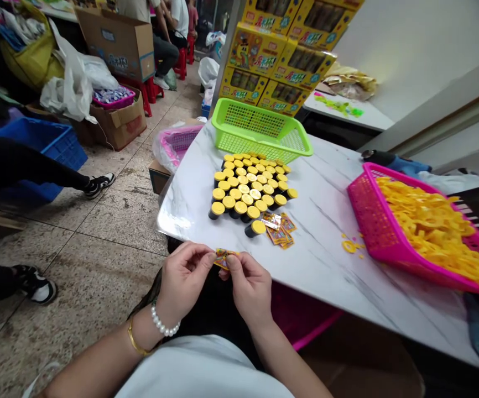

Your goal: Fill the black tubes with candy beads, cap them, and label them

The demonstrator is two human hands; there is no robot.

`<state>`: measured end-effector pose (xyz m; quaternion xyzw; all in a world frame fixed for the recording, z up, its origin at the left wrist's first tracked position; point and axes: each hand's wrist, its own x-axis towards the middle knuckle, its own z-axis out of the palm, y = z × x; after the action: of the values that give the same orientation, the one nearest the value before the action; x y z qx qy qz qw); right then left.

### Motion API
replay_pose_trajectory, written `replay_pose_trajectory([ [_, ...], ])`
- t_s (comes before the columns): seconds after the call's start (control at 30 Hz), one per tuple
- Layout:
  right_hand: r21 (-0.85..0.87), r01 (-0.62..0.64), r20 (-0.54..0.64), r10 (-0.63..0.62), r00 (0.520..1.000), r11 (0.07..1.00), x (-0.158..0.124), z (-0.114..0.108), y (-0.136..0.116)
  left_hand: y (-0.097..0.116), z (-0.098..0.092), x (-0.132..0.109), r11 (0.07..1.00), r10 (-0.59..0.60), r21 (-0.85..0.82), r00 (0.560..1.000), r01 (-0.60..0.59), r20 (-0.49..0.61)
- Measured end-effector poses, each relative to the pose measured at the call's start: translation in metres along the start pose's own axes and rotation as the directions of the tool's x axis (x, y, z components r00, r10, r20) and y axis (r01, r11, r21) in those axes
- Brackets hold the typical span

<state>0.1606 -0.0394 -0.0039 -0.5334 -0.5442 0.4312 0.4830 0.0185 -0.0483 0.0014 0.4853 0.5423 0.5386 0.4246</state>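
Note:
Between both hands, just off the table's front edge, is a small printed orange card or sticker (224,257). My left hand (187,276) pinches its left end between thumb and fingers, and my right hand (248,284) pinches its right end. Beyond them several black canisters with yellow lids (246,188) stand upright in a close group. One canister (255,228) sits apart at the near side, slightly tilted in view. Beside it lies a loose pile of similar printed cards (280,231), one with a shiny surface.
A green basket (264,146) stands behind the canisters. A pink basket of yellow plastic parts (359,213) is at the right of the white table (318,243), with a few loose yellow bits (350,246) near it. Yellow boxes (260,52) are stacked behind. A person's leg (36,160) shows left.

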Motion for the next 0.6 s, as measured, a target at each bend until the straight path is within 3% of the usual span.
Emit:
replay_pose_trajectory([
  [0.4, 0.035, 0.045, 0.057, -0.047, 0.997, 0.998, -0.0035, -0.0003, 0.0071, -0.0022, 0.0020, 0.0097, 0.993, -0.095, -0.067, 0.995, 0.097, 0.036],
  [0.6, 0.045, 0.004, -0.061, -0.001, 0.998, 0.999, -0.0041, -0.0001, 0.0081, 0.0050, 0.0040, 0.0046, 0.953, -0.226, -0.221, 0.973, 0.209, -0.055],
])
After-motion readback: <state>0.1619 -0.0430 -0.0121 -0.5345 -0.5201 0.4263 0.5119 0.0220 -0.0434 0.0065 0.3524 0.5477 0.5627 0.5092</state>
